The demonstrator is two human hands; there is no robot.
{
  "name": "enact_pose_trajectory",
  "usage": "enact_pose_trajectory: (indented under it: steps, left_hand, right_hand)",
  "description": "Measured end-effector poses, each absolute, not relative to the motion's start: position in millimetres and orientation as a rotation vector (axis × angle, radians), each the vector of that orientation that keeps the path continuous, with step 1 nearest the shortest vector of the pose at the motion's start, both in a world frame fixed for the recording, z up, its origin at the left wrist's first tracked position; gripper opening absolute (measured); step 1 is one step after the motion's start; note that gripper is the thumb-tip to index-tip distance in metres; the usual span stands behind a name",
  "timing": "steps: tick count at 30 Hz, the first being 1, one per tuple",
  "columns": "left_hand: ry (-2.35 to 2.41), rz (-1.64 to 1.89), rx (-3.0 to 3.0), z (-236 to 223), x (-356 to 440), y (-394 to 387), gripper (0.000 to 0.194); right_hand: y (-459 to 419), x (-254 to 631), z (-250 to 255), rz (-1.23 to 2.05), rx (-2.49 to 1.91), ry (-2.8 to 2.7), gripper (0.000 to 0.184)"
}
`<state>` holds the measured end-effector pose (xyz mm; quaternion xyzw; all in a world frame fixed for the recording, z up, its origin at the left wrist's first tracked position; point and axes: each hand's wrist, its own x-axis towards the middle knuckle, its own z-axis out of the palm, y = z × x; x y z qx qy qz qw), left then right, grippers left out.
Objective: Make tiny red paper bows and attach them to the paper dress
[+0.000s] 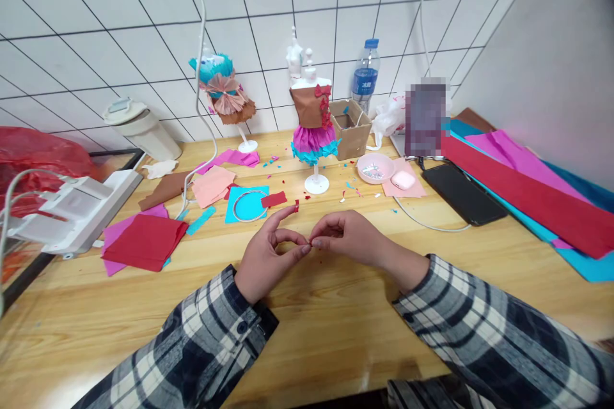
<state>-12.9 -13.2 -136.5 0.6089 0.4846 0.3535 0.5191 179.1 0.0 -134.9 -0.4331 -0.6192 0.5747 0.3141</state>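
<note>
My left hand and my right hand meet over the wooden table, fingertips pinched together on a tiny red paper scrap. Another small red scrap sticks to my left index fingertip. Both sleeves are plaid. Behind my hands stands a small mannequin in a brown, magenta and teal paper dress with red flowers. A second mannequin with a fan-folded paper dress stands further left.
Red and pink paper squares lie at left, a teal sheet with a wire ring ahead. A cardboard box, pink dish, water bottle, black phone and long crepe sheets sit at right. A white power strip is far left.
</note>
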Motion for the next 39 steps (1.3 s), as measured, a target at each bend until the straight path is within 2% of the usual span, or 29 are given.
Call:
enact_pose_trajectory:
  steps: [5, 7, 13, 16, 27, 39]
  left_hand:
    - [1.127, 0.847, 1.444, -137, -13, -13, 0.079]
    - [1.119, 0.854, 1.457, -137, -14, -13, 0.075]
    - [1.130, 0.971, 1.397, -140, -12, -11, 0.040]
    - [1.210, 0.997, 1.347, -142, -9, -11, 0.031]
    - [1.235, 1.012, 1.291, -137, 0, -17, 0.029]
    - [1.229, 1.082, 1.198, -136, 7, -22, 0.030]
  right_hand:
    - [3, 182, -139, 1.649, -1.094, -1.514, 0.028]
    - [3, 183, -138, 1.639, -1.090, -1.526, 0.027]
    - [-1, 177, -136, 1.580, -1.037, -1.257, 0.026]
    - [-9, 167, -137, 1.651, -1.009, -1.007, 0.028]
    - [-20, 154, -139, 1.816, -0.938, -0.614, 0.028]
    - [-22, 145, -145, 1.716, -0.872, -0.508, 0.033]
